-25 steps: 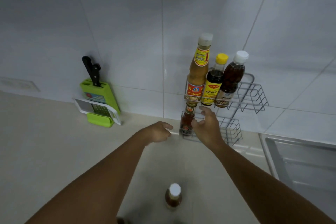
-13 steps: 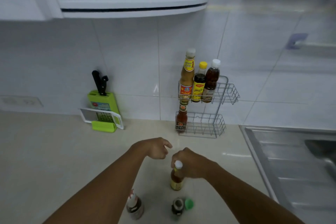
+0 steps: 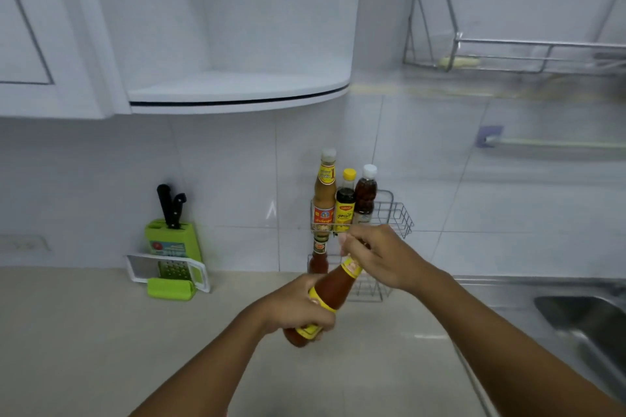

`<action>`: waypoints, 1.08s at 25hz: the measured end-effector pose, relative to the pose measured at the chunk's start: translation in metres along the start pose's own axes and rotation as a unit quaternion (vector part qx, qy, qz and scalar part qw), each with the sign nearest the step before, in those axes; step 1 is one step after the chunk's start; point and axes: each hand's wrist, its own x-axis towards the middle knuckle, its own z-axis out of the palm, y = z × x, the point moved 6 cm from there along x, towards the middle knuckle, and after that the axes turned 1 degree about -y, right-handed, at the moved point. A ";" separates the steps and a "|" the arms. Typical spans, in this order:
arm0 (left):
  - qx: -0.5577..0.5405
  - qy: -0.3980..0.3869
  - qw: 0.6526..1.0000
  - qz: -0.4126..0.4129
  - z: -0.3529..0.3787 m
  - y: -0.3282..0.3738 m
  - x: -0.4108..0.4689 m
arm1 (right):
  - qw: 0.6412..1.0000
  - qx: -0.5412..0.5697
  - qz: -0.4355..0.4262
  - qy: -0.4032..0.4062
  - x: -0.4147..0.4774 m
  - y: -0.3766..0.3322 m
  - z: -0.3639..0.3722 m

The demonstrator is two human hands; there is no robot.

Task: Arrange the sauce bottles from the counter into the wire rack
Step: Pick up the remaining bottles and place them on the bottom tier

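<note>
A red sauce bottle [image 3: 331, 294] with yellow labels is held tilted above the counter, its neck pointing up and right. My left hand [image 3: 298, 308] grips its lower body and my right hand [image 3: 379, 257] is closed around its neck and cap. Behind them, a two-tier wire rack [image 3: 398, 213] stands against the wall. Its upper tier holds a tall tan bottle [image 3: 324, 193], a yellow-capped dark bottle [image 3: 345, 201] and a white-capped brown bottle [image 3: 366, 195]. A small red bottle [image 3: 319, 256] stands at the left of the lower tier.
A green knife block [image 3: 172, 240] with a grater [image 3: 166, 269] stands at the wall to the left. A steel sink [image 3: 582, 318] lies at the right. A curved white shelf [image 3: 237, 91] and a metal dish rack [image 3: 515, 54] hang overhead.
My right hand left the rack, took a bottle by its cap from the counter and lifted it. My left hand now grips its body too. The view tilted upward.
</note>
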 end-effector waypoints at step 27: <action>0.130 0.164 0.972 -0.104 -0.023 -0.065 0.149 | 0.890 0.312 0.327 0.062 0.025 0.181 0.054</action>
